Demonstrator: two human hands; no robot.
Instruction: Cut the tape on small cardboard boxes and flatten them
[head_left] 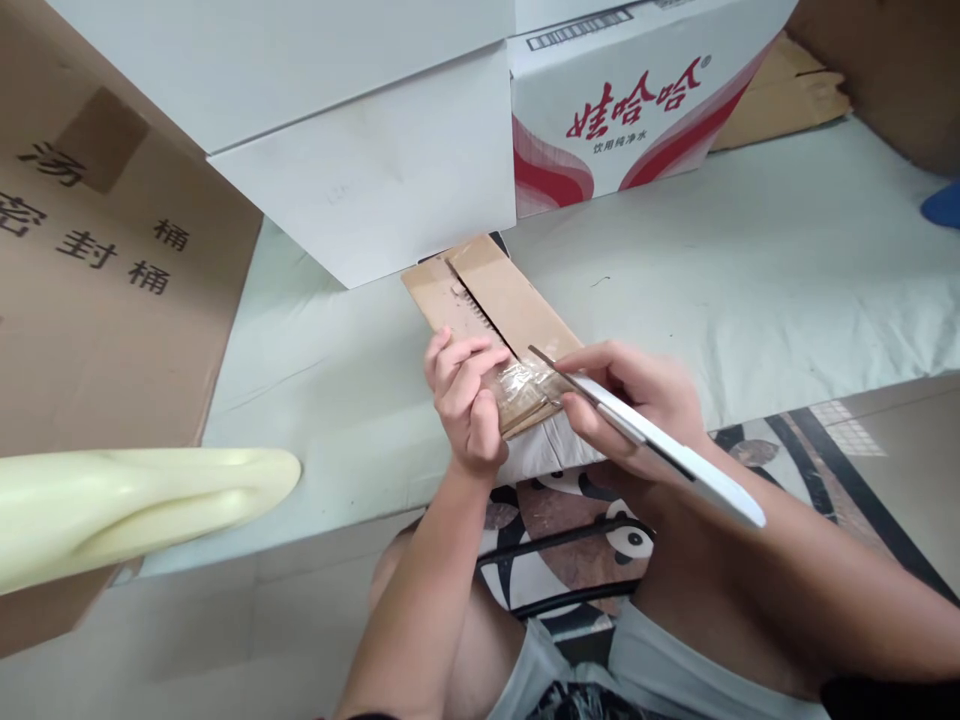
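Small cardboard box (517,300) sits at front edge of the worktop (750,280), top seam parted, clear tape (521,380) at near end. Left hand (466,395): grip clamped on box's near-left side. Right hand (637,400): grip closed around white knife (675,455), blade over box; contact unclear. White carton (375,190) stands just behind.
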